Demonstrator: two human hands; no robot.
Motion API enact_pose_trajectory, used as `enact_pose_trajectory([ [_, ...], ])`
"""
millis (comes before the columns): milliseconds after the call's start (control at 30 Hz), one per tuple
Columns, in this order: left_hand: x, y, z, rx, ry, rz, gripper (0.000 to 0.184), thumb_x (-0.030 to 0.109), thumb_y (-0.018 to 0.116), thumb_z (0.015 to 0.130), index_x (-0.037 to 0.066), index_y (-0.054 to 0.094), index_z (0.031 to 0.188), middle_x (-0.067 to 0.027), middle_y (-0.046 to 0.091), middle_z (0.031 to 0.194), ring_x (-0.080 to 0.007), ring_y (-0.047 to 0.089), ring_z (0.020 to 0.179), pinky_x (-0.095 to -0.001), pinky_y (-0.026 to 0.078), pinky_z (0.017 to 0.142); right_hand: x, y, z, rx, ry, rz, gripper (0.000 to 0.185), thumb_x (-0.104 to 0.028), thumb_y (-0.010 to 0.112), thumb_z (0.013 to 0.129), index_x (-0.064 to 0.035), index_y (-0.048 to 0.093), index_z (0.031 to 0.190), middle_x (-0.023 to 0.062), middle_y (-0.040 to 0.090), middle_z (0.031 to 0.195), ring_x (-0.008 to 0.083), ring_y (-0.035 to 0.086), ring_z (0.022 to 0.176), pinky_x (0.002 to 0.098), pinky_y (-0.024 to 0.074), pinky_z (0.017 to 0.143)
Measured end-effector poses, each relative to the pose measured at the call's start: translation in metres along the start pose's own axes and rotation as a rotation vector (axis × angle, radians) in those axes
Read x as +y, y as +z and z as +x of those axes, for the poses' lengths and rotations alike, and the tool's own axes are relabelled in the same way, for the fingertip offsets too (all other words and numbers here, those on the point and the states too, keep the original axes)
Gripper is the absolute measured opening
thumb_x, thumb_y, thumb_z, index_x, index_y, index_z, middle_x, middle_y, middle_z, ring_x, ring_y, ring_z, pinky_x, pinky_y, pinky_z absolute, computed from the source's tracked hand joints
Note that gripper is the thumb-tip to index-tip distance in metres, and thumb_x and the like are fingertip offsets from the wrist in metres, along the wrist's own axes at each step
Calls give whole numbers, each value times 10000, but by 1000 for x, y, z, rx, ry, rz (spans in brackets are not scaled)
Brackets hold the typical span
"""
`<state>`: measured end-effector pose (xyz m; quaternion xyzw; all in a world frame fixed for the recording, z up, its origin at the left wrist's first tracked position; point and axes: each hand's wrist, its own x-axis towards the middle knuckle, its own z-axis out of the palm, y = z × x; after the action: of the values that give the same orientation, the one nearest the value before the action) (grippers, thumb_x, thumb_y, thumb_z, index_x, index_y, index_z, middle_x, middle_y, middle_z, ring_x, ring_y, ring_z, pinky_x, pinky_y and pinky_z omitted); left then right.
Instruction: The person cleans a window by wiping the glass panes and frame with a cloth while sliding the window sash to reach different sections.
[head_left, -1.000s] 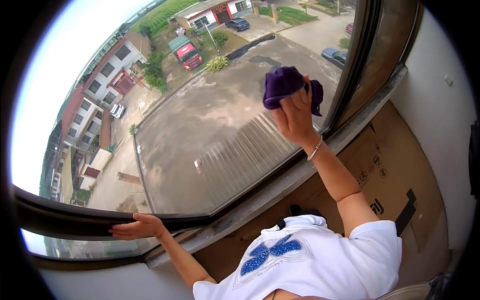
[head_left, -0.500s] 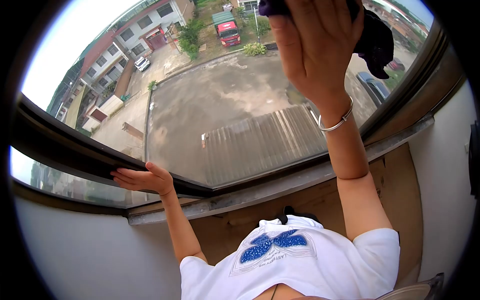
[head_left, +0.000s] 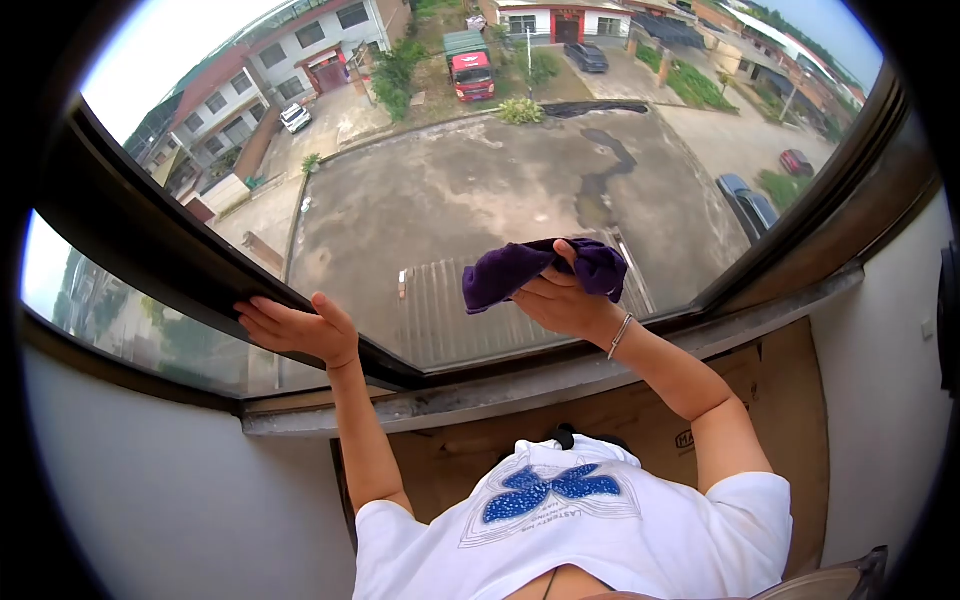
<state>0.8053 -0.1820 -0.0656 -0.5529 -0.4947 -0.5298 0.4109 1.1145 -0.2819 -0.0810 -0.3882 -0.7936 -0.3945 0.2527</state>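
two bare hands were up at the window. the left hand (head_left: 305, 332) was open and unclenched, fingers at the smooth, dark frame (head_left: 180, 230); contact was hard to judge. before the broad, clear pane (head_left: 440, 210) was the purple cloth (head_left: 505, 275), soft, bunched and folded, in the grasp of the right hand (head_left: 575, 305). it was at work height, but which glass was done and which was left could not be told. farther right were a thin, shiny bracelet (head_left: 620, 336), the rough grey sill (head_left: 760, 317) and flat brown cardboard (head_left: 790, 400).

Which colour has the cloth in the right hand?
The cloth is dark purple, shown best in the head view.
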Motion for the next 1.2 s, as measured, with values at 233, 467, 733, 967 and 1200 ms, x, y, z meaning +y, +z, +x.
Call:
enact_pose_trajectory([
  [233, -5, 3, -4, -6, -9, -48, 703, 455, 321, 980, -71, 239, 1439, -286, 238, 1496, -422, 191, 1385, -521, 140, 1098, 19, -20, 50, 66, 42, 5, 276, -208, 647, 803, -274, 699, 1067, -86, 576, 1267, 136, 456, 1268, 526, 162, 1144],
  [467, -6, 4, -5, -6, -35, -18, 708, 472, 316, 972, -67, 260, 1428, -289, 265, 1483, -444, 245, 1357, -535, 183, 1083, 40, -62, 184, 418, 148, 17, 371, -200, 636, 817, -252, 651, 1184, -58, 574, 1279, 170, 450, 1261, 520, 162, 1154],
  [733, -4, -2, -4, -18, -44, -36, 677, 448, 309, 982, -66, 271, 1421, -286, 274, 1478, -437, 253, 1354, -531, 178, 1087, 22, -52, 233, 430, -2, -163, 363, -224, 637, 811, -251, 654, 1173, -45, 588, 1260, 197, 469, 1235, 503, 181, 1141],
  [967, -2, -32, 7, -87, -53, -175, 549, 319, 351, 988, -61, 343, 1385, -235, 356, 1448, -406, 296, 1334, -500, 187, 1096, -49, 24, 109, 69, -85, 124, 394, -142, 546, 850, -207, 615, 1232, -34, 488, 1399, 121, 367, 1359, 469, 48, 1204],
  [1200, -34, -40, 10, -15, 42, -130, 526, 258, 428, 973, -74, 357, 1375, -255, 367, 1435, -413, 309, 1336, -509, 242, 1093, -96, 85, -42, -312, -50, 488, 423, -74, 493, 878, -189, 591, 1273, -20, 498, 1399, 101, 347, 1367, 391, 55, 1205],
])
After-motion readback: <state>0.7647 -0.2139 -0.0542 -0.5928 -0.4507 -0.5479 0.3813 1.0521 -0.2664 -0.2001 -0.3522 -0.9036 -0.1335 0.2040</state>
